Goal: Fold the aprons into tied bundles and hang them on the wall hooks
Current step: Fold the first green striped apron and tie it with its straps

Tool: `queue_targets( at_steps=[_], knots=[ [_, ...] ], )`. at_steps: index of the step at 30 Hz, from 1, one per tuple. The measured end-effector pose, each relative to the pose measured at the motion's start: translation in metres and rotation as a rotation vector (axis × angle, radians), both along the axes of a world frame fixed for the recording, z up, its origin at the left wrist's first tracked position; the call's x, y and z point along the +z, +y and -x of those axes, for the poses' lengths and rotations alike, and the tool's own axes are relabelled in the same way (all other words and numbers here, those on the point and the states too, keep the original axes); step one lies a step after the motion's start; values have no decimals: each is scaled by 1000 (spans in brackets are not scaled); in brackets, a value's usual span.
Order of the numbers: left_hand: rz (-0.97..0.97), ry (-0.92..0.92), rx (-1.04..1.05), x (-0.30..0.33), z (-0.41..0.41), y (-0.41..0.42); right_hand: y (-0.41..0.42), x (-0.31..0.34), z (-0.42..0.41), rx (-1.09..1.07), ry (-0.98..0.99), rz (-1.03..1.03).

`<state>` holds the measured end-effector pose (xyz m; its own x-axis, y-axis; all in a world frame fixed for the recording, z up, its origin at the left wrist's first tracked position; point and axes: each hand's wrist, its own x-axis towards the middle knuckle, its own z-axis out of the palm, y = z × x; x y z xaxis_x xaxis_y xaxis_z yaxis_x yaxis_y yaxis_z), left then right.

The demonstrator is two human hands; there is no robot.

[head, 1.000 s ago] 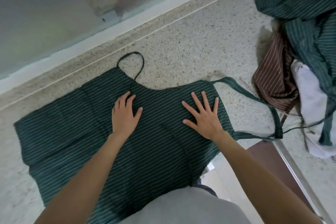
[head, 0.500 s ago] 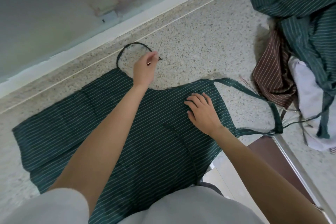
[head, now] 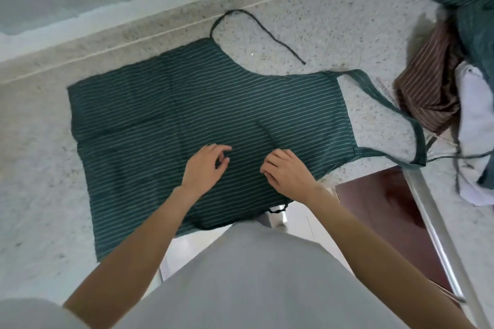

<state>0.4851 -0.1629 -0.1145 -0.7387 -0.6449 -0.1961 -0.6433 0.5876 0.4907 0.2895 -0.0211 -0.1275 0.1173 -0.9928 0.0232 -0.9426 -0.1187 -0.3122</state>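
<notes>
Hidden: green striped apron's [head: 187,115] near hem, behind torso.
Hands: left hand [head: 204,168] loosely curled, empty; right hand [head: 284,171] curled, grip unclear.
Tabletop [head: 307,8]: speckled stone.

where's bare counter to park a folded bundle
Bare counter lies left of the spread green apron, and between its thin tie and the wide neck strap. The right end is crowded: a heap of aprons and cloth. Both hands, left hand and right hand, are over the apron.

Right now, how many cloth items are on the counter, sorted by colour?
Green pinstriped aprons: 2, one flat, one crumpled
Brown pinstriped cloth: 1
White cloth: 1
Total: 4
</notes>
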Motion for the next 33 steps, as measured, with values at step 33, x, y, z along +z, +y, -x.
queue_targets(
  at_steps=[33],
  knots=[
    [133, -191, 115, -40, -97, 146, 109, -59, -88, -25, 575, -344]
  ],
)
